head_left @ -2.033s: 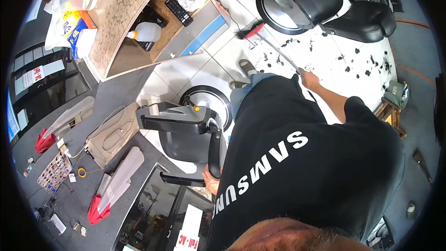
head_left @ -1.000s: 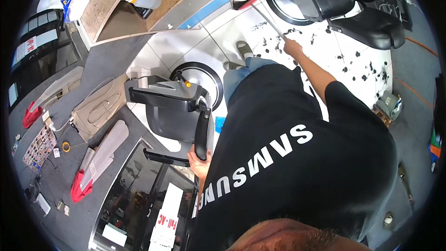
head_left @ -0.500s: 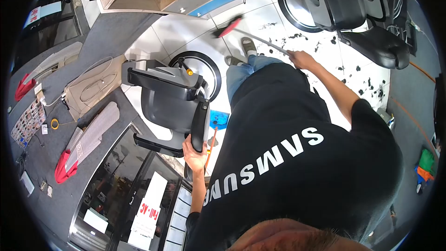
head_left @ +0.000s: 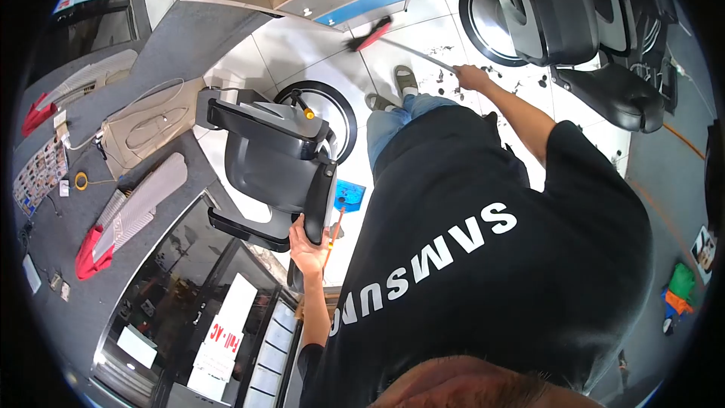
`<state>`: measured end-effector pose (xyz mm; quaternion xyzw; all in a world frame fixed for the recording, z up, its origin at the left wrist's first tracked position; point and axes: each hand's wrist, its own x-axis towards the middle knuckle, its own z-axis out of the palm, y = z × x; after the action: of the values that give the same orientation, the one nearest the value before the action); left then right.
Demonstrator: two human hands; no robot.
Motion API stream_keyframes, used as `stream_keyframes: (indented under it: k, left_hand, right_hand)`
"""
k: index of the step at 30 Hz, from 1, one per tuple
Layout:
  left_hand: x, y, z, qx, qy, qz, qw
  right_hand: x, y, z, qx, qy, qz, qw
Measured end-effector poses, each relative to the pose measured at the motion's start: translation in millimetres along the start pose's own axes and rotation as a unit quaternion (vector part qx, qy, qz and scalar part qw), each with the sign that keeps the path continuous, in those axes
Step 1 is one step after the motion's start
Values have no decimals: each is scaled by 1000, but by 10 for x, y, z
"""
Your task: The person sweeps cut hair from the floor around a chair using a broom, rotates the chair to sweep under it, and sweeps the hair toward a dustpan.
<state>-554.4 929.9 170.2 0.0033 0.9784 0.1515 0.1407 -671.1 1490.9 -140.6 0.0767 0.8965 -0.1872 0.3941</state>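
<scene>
My right hand (head_left: 471, 77) is closed round the grey handle of a broom (head_left: 415, 51). The broom's red head with dark bristles touches the white tiled floor near the cabinet, slightly blurred. My left hand (head_left: 307, 251) grips the padded top end of a black barber chair (head_left: 272, 170), fingers and thumb on either side of its edge. Beside that chair lies a blue dustpan (head_left: 349, 195) with an orange handle, holding a little dark stuff. Dark hair clippings (head_left: 445, 79) are scattered on the floor around the broom handle and my right arm.
A second barber chair (head_left: 555, 15) stands at the upper right, its round base on the tiles. A wooden cabinet (head_left: 332, 4) with a blue stripe borders the floor ahead. On the left, a grey counter (head_left: 177, 53) holds a beige bag (head_left: 147, 132) and striped cloths.
My right hand has moved left and forward with the broom, whose head has shifted slightly toward the cabinet. My left hand stays on the chair. The whole view has shifted a little.
</scene>
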Motion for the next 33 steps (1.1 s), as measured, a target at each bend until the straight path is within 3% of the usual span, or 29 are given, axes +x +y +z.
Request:
stream_keyframes:
  k: [7,10,13,17,19,25,30,31,33]
  left_hand:
    - [73,105,-65,6,4,12,1000]
    - [56,107,-64,-8,1,6,1000]
    - [35,118,-39,5,-2,-1,1000]
    - [29,93,-41,14,3,12,1000]
    - [23,75,-16,18,3,7,1000]
    - [44,145,-39,31,-4,-10,999]
    - [6,165,-54,13,-20,-29,999]
    - [-7,157,-55,16,-19,-29,999]
    - [-22,144,-26,18,-16,-29,999]
  right_hand:
    - [-740,33,-424,-18,-13,-25,999]
    - [-402,-339,-371,-34,-37,-49,998]
    - [-20,-536,-194,43,-15,-9,999]
    - [44,12,118,125,38,21,991]
    - [-222,131,-42,19,6,46,999]
    - [-1068,-4,-344,34,28,43,998]
    - [-446,-377,-366,42,-17,27,999]
    - [-202,-221,-149,73,21,18,997]
    - [-160,-33,-92,80,0,56,995]
